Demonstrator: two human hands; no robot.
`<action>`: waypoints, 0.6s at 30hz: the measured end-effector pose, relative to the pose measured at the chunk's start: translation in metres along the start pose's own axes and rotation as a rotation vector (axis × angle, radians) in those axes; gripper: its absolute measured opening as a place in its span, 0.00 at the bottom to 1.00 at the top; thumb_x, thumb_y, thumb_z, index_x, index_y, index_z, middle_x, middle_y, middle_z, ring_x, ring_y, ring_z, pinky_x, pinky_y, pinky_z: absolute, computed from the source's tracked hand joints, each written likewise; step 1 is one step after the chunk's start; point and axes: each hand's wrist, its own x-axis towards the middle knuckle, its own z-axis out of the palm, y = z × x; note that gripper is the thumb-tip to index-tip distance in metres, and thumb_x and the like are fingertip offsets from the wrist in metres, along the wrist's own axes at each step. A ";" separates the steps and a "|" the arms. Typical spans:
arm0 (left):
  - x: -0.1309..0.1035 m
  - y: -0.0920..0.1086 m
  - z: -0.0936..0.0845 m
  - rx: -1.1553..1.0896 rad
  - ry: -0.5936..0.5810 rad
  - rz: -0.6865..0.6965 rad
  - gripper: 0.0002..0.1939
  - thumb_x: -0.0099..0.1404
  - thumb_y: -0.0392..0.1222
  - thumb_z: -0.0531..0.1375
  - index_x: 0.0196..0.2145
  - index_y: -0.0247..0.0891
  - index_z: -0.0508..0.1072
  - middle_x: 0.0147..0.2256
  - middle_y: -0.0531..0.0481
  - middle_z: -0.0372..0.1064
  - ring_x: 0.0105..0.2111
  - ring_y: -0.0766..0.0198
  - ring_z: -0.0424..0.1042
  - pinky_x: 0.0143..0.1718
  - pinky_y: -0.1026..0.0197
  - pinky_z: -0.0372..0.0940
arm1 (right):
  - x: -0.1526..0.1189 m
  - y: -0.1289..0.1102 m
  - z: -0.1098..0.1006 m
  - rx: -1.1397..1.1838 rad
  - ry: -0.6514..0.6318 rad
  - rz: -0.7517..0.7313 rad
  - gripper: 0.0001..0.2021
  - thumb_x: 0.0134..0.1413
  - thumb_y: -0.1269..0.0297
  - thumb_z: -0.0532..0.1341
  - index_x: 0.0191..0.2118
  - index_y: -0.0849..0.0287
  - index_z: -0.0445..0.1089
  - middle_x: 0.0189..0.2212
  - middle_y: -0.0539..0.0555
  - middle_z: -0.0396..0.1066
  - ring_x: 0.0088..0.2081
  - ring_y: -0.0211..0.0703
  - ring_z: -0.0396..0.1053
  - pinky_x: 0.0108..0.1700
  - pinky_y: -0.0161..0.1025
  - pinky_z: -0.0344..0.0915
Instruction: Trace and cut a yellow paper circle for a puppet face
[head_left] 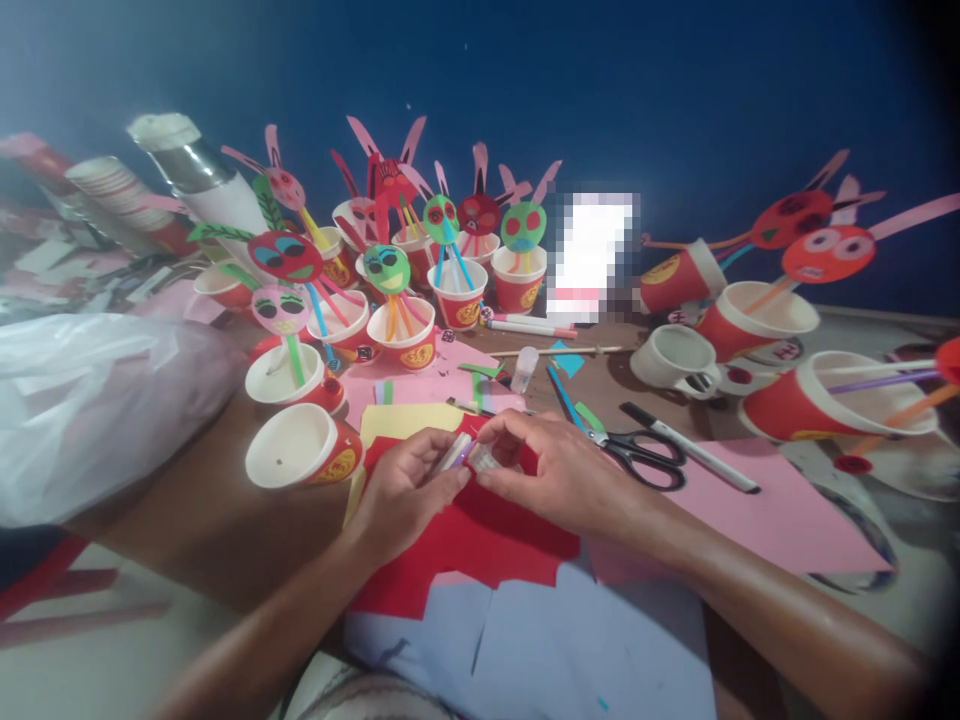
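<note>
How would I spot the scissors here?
On the brown table, find the large pink sheet on the right. Near its left end, just beyond the right hand, lie the scissors. They're black and double-looped, unlike the straight marker alongside.

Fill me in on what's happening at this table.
Someone's left hand holds a small pale-and-purple piece, while the right hand pinches a small translucent item close beside it. Both are above red paper. Black-handled scissors lie to the right, and cups with paper faces stand behind.
</note>
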 end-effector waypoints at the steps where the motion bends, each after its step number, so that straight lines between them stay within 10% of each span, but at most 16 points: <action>1: 0.000 0.001 0.000 0.008 0.009 -0.007 0.08 0.55 0.41 0.61 0.33 0.37 0.68 0.22 0.57 0.65 0.20 0.73 0.60 0.23 0.69 0.58 | 0.000 -0.001 0.000 -0.010 -0.003 -0.005 0.08 0.49 0.65 0.61 0.38 0.55 0.68 0.27 0.46 0.71 0.32 0.39 0.68 0.37 0.37 0.57; 12: 0.000 0.001 -0.003 -0.162 -0.018 -0.141 0.08 0.53 0.42 0.63 0.28 0.36 0.71 0.23 0.56 0.66 0.22 0.73 0.61 0.25 0.69 0.56 | 0.001 0.010 0.002 -0.152 -0.035 -0.198 0.11 0.56 0.66 0.56 0.45 0.54 0.69 0.40 0.53 0.72 0.44 0.44 0.66 0.47 0.43 0.56; 18: 0.002 -0.002 -0.006 -0.284 -0.009 -0.205 0.08 0.51 0.40 0.64 0.26 0.35 0.69 0.20 0.56 0.65 0.20 0.73 0.62 0.23 0.69 0.56 | -0.004 0.016 -0.048 -0.346 -0.021 0.002 0.09 0.57 0.64 0.54 0.40 0.50 0.71 0.38 0.49 0.73 0.39 0.45 0.69 0.38 0.39 0.59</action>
